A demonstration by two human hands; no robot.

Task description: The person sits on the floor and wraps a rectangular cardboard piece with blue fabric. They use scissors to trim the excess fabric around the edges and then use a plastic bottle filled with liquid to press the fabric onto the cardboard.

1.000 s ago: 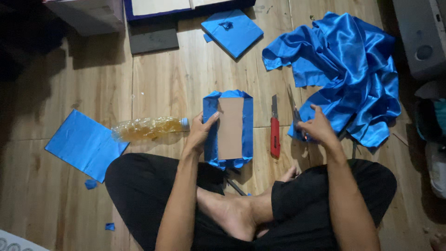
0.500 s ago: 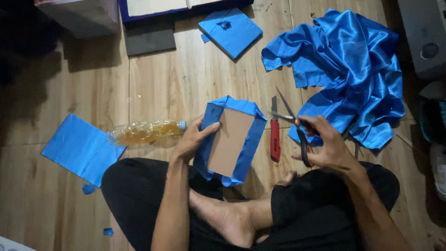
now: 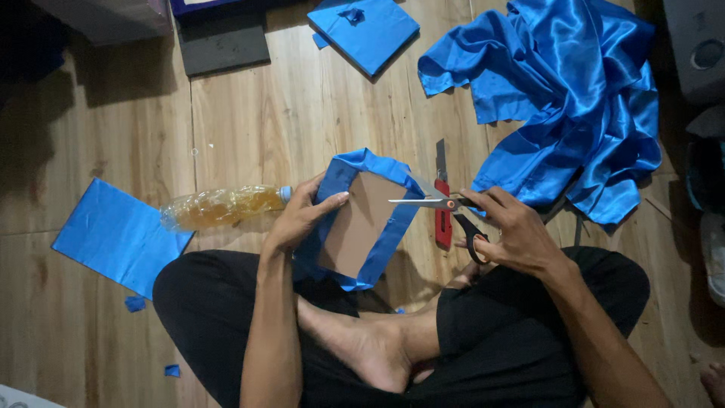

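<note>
A wooden floor [image 3: 249, 113] is seen from above, and a large crumpled heap of shiny blue satin cloth [image 3: 574, 98] is spread at the upper right. A flat blue sheet [image 3: 117, 236] is laid at the left, and a smaller blue-covered square [image 3: 366, 30] at the top, beside a dark grey pad [image 3: 223, 47]. A plastic bottle of amber liquid [image 3: 219, 208] is laid on its side just left of the hands. Above the crossed legs, a cardboard panel wrapped at its edges in blue cloth [image 3: 362, 223] is held tilted, gripped at its left edge by the left hand [image 3: 302, 219], thumb on the front. Scissors [image 3: 442, 208] are held in the right hand [image 3: 510, 234], fingers closed through the black handles, blades slightly parted at the panel's upper right corner. A red utility knife [image 3: 442, 211] is left on the floor beneath them.
</note>
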